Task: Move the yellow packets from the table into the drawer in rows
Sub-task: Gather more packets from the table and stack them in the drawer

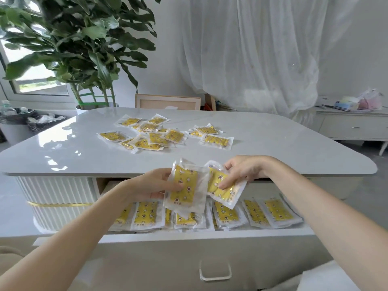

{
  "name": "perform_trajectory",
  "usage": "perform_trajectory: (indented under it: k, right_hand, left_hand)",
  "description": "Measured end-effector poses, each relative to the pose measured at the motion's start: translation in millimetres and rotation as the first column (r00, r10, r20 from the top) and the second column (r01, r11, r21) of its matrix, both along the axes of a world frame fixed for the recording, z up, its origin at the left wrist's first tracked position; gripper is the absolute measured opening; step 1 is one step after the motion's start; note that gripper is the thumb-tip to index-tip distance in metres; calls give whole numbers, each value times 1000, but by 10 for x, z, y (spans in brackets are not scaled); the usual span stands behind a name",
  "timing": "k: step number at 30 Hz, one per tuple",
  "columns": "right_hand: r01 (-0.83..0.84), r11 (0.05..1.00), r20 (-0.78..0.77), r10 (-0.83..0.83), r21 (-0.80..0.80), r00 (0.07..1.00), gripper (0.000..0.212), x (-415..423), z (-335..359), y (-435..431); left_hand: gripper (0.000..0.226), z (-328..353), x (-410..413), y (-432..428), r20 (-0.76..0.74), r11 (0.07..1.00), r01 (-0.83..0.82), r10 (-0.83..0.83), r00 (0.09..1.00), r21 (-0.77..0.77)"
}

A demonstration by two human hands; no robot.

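- Head view, centre frame: left hand (155,183) reaches in from lower left, gripping a yellow packet (184,186) above the drawer (210,248);
- right hand (241,171) from lower right, pinching a second packet (225,193)

left hand (155,183) grips packet (184,189) | right hand (241,171) pinches second packet (222,189) | above open drawer (189,238)

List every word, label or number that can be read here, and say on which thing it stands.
No text can be read.
Left-hand packet: small dark print near its lower edge, too blurred.
Right-hand packet, drawer packets, table packets: only a pattern shows; any print too small.
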State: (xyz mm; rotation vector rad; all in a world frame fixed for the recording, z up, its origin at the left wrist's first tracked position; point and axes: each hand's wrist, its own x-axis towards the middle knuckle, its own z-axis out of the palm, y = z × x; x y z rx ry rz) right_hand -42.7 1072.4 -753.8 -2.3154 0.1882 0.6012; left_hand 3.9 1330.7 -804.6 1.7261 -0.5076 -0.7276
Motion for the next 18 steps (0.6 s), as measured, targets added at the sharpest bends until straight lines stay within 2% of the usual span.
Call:
perform_trajectory:
  k: [2,4,6,8,11,14,15,18]
  right_hand:
    - [-63,992,-112,51,-106,992,23,-145,-45,-104]
    - [-75,981,-197,38,-181,980,26,-249,-158,-205]
    - [-13,978,-263,-43,-208,964,35,-272,-347,-350]
    - [71,967,-287,-142,-244,947,33,-285,-529,-472]
    - [197,927,-227,-277,-320,933,30,-290,-708,-649]
    - [336,871,-141,-406,-359,903,12,-292,-778,-762]
    - [374,853,-124,-442,-364,888,13,-298,-792,-781]
    - [467,818,-61,-514,-337,856,39,-274,-876,-845]
  left_hand:
    - [24,-78,-70,-77,-44,990,112,-109,993,88]
    - [30,-188,-83,-159,-77,972,175,-165,983,156]
    - [34,-294,-63,-232,-106,963,180,-162,981,201]
    - [33,-392,-29,-321,-150,960,163,-131,980,227]
    - [23,-505,68,-460,-191,962,82,-32,981,259]
    - [25,-663,232,-629,-225,951,29,43,973,309]
    - [21,-685,251,-701,-231,945,8,72,970,327]
    - [19,-763,288,-983,-292,937,-31,139,946,347]
